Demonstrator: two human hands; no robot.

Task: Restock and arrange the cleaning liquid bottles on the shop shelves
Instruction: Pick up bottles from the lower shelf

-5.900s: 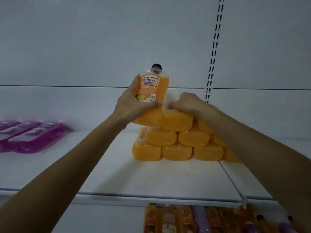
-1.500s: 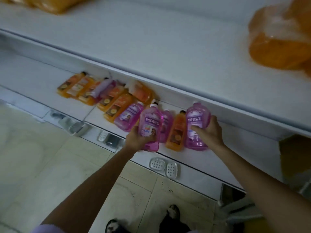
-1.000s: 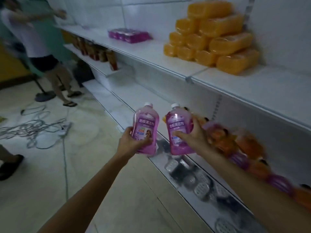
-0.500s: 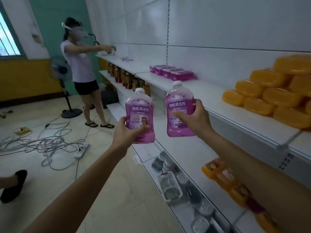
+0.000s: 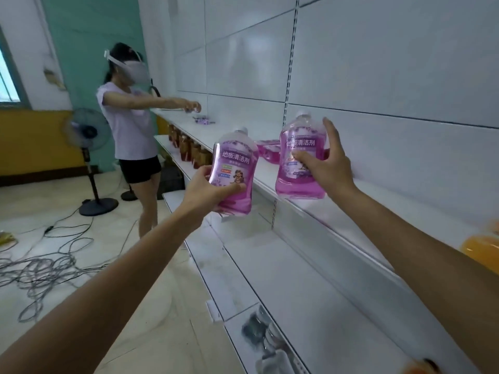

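1. Left hand (image 5: 205, 190): closed around the lower half of the first purple bottle (image 5: 235, 168), thumb across the front below the label. The bottle is upright, tilted slightly, white cap on top, and is held in the air in front of the upper shelf (image 5: 351, 211), clear of its edge.

2. Right hand (image 5: 328, 164): gripping the second purple bottle (image 5: 297, 160), thumb on the label, fingers round the far side. The bottle is upright with its base at the front edge of the upper shelf; contact with the shelf cannot be determined.

3. Behind both bottles, a flat group of purple bottles (image 5: 266, 151) lies on the upper shelf. An orange bottle (image 5: 480, 252) shows at the right edge.

4. The lower shelf (image 5: 283, 265) lies beneath. Farther along, another person (image 5: 129, 125) reaches onto the upper shelf, near a standing fan (image 5: 87, 133) and floor cables (image 5: 40, 265).
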